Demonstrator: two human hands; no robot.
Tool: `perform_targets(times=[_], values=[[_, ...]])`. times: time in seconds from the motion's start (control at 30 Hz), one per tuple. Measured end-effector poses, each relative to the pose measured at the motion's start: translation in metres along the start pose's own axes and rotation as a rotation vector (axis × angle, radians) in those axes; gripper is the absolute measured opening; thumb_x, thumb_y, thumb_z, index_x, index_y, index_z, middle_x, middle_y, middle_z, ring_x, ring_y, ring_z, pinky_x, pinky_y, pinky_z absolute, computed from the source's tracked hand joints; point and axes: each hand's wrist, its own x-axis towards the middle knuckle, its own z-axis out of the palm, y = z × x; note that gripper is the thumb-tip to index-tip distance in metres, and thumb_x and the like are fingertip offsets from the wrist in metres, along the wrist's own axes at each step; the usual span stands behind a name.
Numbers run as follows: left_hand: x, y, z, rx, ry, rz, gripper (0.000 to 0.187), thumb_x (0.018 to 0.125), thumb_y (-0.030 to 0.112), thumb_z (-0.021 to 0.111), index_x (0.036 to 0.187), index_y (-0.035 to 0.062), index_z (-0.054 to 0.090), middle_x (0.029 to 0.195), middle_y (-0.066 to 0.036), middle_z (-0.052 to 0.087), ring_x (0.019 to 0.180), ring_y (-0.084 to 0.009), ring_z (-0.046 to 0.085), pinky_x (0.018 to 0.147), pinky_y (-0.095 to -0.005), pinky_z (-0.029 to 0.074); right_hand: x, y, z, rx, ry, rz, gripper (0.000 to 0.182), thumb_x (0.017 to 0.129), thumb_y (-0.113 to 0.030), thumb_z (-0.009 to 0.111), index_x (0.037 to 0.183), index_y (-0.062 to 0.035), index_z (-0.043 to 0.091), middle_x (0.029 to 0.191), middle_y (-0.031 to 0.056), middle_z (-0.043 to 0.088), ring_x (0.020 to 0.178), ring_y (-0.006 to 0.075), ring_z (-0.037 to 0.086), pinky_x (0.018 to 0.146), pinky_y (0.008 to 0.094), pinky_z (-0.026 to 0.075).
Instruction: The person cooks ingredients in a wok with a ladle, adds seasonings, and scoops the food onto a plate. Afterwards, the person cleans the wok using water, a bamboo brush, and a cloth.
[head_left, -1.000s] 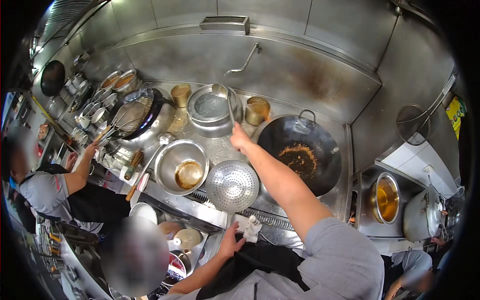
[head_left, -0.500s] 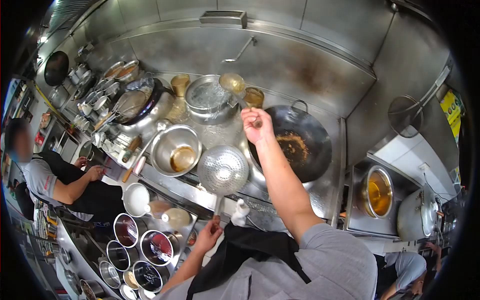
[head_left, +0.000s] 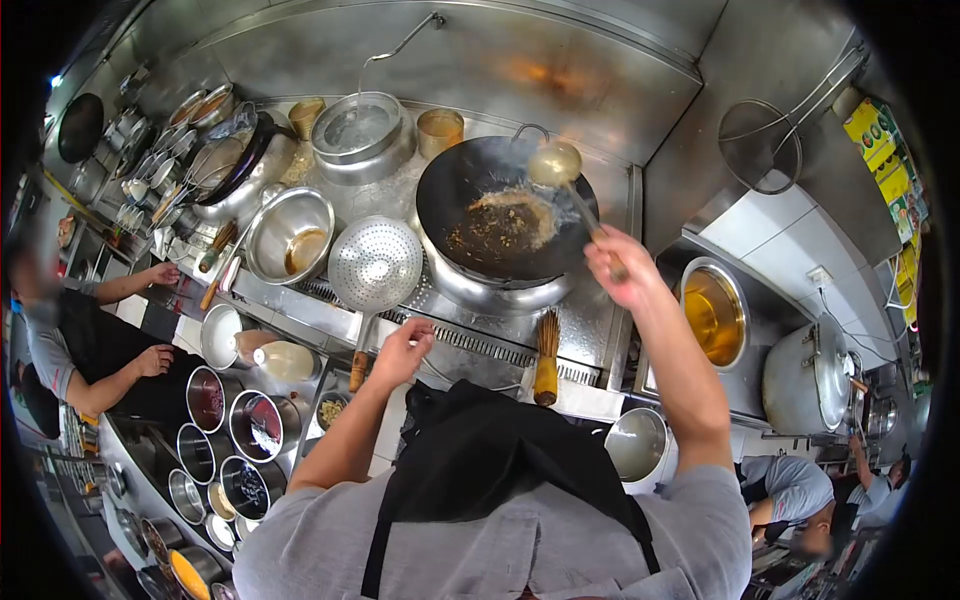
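My right hand (head_left: 622, 268) is wrapped around the handle of a ladle (head_left: 556, 165). The ladle's bowl hangs over the far right side of a black wok (head_left: 450, 185). Brown bits and liquid (head_left: 510, 222) lie in the wok, with some steam above. My left hand (head_left: 404, 350) is off to the near left of the wok, fingers loosely bent and apart, holding nothing. Close to it, a perforated strainer (head_left: 376, 264) rests on a pot, its wooden handle (head_left: 358, 371) pointing toward me.
A bamboo brush (head_left: 547, 360) stands at the stove's front edge. Left are a steel bowl (head_left: 290, 236), a water pot (head_left: 357, 128) under a spout, and several sauce pots (head_left: 262, 426). An oil bowl (head_left: 713, 312) sits right. A co-worker (head_left: 95, 350) stands at left.
My left hand has let go of the strainer's handle. My right hand has carried the ladle from near the water pot rightward over the wok. The view has shifted right, and steam now rises.
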Motion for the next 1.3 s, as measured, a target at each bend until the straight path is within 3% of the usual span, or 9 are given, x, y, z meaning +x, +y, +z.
perform_targets(times=[0.13,0.3,0.37,0.5,0.67,0.93,1.07,1.2,1.3], values=[[0.005,-0.058,-0.036,0.315,0.328,-0.206,0.032,0.092,0.028,0.063,0.115,0.0049,0.064,0.104,-0.017,0.071,0.096,-0.0328,0.069,0.083,-0.0403,0.053,-0.084,0.001,-0.025,-0.092,0.176,0.083,0.07,0.085,0.003,0.06,0.147,-0.0119,0.031,0.08,0.0079,0.053,0.056,0.0118,0.049,0.044,0.0238,0.039],[-0.028,-0.16,-0.068,0.474,0.415,-0.447,0.036,0.09,0.031,0.064,0.113,0.0029,0.065,0.1,-0.018,0.072,0.094,-0.0358,0.069,0.084,-0.0422,0.053,-0.139,0.078,-0.075,-0.389,0.186,0.08,0.085,0.088,-0.001,0.061,0.157,-0.0223,0.017,0.077,0.0008,0.051,0.051,0.0107,0.045,0.041,0.0257,0.038],[-0.04,-0.229,-0.067,0.054,0.312,-0.507,0.034,0.09,0.035,0.065,0.103,0.0042,0.066,0.089,-0.013,0.071,0.084,-0.0277,0.069,0.076,-0.038,0.054,-0.143,0.132,-0.098,-0.658,0.21,0.035,0.084,0.088,0.003,0.055,0.157,-0.0255,0.017,0.08,0.0005,0.051,0.051,0.01,0.047,0.042,0.0262,0.041],[-0.054,-0.112,-0.06,-0.589,0.263,-0.869,0.034,0.092,0.042,0.065,0.106,0.0129,0.056,0.079,-0.005,0.059,0.061,-0.0117,0.054,0.052,-0.0283,0.044,-0.117,0.223,-0.148,-1.277,0.172,-0.534,0.085,0.084,0.006,0.054,0.158,-0.0178,0.019,0.1,0.0063,0.062,0.071,0.0194,0.061,0.066,0.0308,0.053],[-0.039,-0.1,-0.092,-0.952,-0.188,-0.8,0.024,0.092,0.033,0.065,0.102,0.016,0.051,0.072,-0.002,0.054,0.053,-0.0125,0.049,0.046,-0.0271,0.041,-0.033,0.196,-0.064,-1.064,0.194,-0.4,0.083,0.083,0.005,0.05,0.158,-0.0131,0.019,0.081,0.0021,0.053,0.059,0.0123,0.049,0.054,0.0278,0.046],[-0.06,-0.076,-0.115,-0.66,-0.144,-0.622,0.017,0.088,0.013,0.066,0.093,0.0078,0.05,0.066,-0.004,0.053,0.049,-0.015,0.054,0.04,-0.0289,0.043,0.19,0.155,0.156,-0.479,-0.001,-0.175,0.088,0.084,0.007,0.053,0.158,-0.0254,0.017,0.072,0.0014,0.048,0.048,0.0115,0.044,0.037,0.0278,0.032],[-0.08,-0.079,-0.12,-0.384,0.047,-0.531,0.03,0.082,0.016,0.07,0.096,0.0035,0.047,0.067,-0.006,0.053,0.045,-0.0152,0.053,0.038,-0.0314,0.043,0.341,0.189,0.224,-0.956,0.034,-0.395,0.084,0.082,0.006,0.05,0.157,-0.0188,0.021,0.081,0.0102,0.055,0.051,0.0172,0.05,0.041,0.0327,0.04],[-0.103,-0.117,-0.125,-0.145,0.02,-0.525,0.052,0.08,0.022,0.075,0.118,-0.0024,0.049,0.097,-0.011,0.058,0.092,-0.0204,0.056,0.086,-0.0343,0.047,0.393,0.208,0.312,-1.035,0.175,-0.434,0.068,0.081,0.003,0.05,0.146,-0.0104,0.035,0.075,0.0133,0.055,0.048,0.0203,0.05,0.042,0.0345,0.042],[-0.12,-0.092,-0.132,-0.211,0.058,-0.538,0.049,0.08,0.022,0.076,0.114,-0.0015,0.051,0.093,-0.009,0.057,0.089,-0.0186,0.055,0.08,-0.0337,0.048,0.411,0.185,0.347,-0.618,0.038,-0.075,0.032,0.082,0.002,0.05,0.114,-0.002,0.053,0.066,0.0106,0.051,0.045,0.0199,0.048,0.043,0.033,0.043]])
